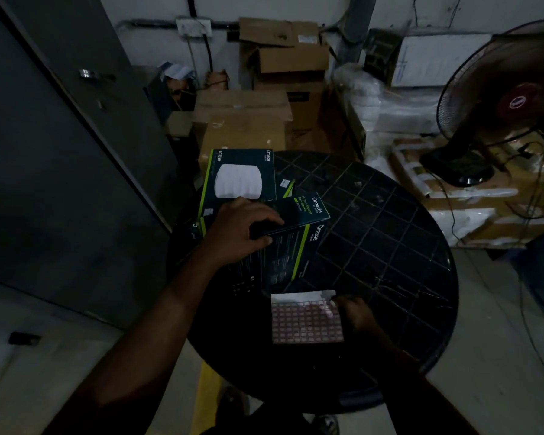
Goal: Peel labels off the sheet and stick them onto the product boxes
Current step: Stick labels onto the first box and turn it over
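Label sheet (307,321) at R fingers (338,301)

Round table (390,246): boxes (237,177), label sheet (307,321)

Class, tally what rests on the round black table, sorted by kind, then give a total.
Dark product boxes: 2, the far box lying flat and the near box under the left hand.
Label sheets: 1, the pink label sheet at the right hand.
Total: 3

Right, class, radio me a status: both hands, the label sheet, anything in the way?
Left hand gripping the top box. Right hand picking at the label sheet corner. Nothing blocking on the table.
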Demonstrator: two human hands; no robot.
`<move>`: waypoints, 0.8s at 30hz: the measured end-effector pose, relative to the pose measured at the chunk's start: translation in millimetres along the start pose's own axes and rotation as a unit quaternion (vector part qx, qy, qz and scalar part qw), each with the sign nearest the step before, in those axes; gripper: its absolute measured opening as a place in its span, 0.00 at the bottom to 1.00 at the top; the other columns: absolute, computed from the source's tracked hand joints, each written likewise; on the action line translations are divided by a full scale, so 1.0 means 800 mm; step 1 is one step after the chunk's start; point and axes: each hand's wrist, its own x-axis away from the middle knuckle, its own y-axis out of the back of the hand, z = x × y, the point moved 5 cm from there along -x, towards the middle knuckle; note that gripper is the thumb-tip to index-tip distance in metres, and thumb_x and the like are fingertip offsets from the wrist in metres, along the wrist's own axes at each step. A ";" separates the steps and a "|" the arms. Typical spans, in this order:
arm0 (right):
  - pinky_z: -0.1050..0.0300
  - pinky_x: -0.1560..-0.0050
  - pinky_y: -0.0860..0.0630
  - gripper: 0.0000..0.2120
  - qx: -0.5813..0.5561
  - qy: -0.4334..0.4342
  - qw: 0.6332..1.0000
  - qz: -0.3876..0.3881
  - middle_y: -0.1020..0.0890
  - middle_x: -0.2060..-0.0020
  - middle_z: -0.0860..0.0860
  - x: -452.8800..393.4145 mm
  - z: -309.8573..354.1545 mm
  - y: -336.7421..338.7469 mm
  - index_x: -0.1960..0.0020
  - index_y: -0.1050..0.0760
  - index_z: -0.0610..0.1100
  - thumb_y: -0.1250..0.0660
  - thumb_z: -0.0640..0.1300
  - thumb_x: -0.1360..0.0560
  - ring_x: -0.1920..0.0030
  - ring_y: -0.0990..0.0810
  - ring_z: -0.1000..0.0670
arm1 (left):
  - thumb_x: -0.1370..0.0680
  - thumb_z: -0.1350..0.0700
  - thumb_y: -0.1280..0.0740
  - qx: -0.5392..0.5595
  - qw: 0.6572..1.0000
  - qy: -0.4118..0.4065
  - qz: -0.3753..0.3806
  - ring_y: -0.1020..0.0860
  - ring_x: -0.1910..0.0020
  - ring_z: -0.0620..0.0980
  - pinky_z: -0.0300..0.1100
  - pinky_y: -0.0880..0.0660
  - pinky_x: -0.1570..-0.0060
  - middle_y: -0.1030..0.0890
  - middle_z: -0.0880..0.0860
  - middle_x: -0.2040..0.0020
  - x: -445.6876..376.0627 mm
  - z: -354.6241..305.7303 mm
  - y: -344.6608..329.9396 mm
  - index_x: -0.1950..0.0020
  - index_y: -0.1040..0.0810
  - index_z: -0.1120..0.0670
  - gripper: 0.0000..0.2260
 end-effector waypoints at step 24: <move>0.51 0.51 0.22 0.09 0.166 0.560 0.799 -0.142 0.16 0.53 0.46 0.126 0.308 0.011 0.46 0.18 0.42 0.33 0.37 0.24 0.52 0.18 0.46 | 0.35 0.59 0.20 0.098 0.991 0.056 -0.074 0.23 0.43 0.41 0.31 0.30 0.40 0.17 0.45 0.45 0.011 0.019 0.016 0.55 0.13 0.52 0.11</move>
